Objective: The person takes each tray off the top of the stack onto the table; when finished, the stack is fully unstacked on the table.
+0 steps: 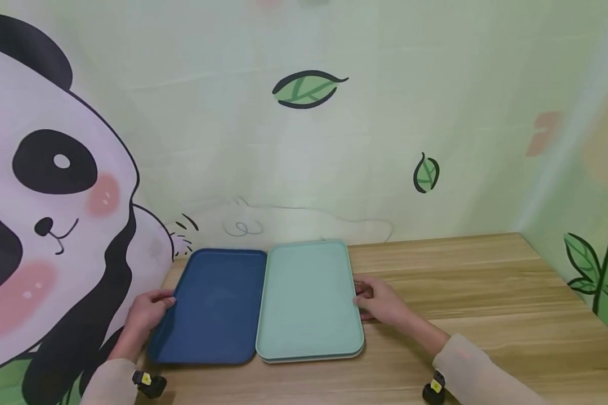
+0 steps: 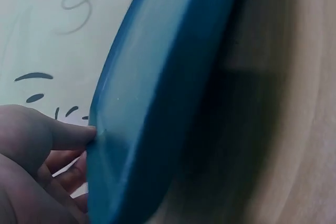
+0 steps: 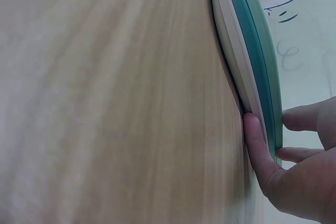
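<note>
A dark blue tray (image 1: 215,309) lies flat-side up at the left of the table, long sides running away from me. My left hand (image 1: 149,312) pinches its left edge. In the left wrist view the thumb meets the blue tray's rim (image 2: 118,145), and the other fingers are partly hidden behind it. Right beside it is a stack of trays with a light green tray (image 1: 311,304) on top. At the stack's right edge is my right hand (image 1: 382,301), gripping it. The right wrist view shows teal (image 3: 254,51) and cream (image 3: 231,45) tray edges beneath the green one.
The trays rest on a wood-grain table (image 1: 466,315) that extends to the right. Behind it hangs a pale green wall covering (image 1: 375,185) with leaf drawings. A large printed panda (image 1: 45,225) fills the left side.
</note>
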Available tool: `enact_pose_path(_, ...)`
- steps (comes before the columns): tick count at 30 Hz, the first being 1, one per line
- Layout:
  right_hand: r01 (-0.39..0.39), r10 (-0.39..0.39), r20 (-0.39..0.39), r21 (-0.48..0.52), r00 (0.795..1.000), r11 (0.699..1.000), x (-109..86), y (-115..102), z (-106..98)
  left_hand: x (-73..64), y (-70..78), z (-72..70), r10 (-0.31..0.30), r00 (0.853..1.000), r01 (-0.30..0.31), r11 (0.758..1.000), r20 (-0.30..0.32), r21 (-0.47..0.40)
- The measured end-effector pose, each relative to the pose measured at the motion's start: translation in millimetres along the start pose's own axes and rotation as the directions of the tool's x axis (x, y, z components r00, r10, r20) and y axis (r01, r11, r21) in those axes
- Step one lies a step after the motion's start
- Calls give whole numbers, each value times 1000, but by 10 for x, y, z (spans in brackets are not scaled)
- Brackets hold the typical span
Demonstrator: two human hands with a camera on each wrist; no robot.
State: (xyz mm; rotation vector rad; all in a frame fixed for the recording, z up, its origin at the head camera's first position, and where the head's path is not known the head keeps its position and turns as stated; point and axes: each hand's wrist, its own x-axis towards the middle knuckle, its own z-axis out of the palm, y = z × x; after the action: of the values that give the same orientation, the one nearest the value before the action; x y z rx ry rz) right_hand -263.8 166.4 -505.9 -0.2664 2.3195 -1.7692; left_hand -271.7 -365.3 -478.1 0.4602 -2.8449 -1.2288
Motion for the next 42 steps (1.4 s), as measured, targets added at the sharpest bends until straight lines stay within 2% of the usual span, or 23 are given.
enact_pose_path(9,22,-22,20,-18,1000,1000,-19,0,-7,26,-80,104,-8,999,1,981,32,193)
enact_pose_path(20,18,-18,-3,-22,1000,1000,-16,-24,24,28,-78,120,-53,997,41,974,49,222)
enact_pose_path(31,19,-20,-5,-49,1000,999,-46,-19,27,-1,-57,127,-42,998,30,962,39,272)
enact_pose_path(42,5,-5,-7,-39,1000,999,-37,-24,24,15,-60,114,-41,997,25,972,64,233)
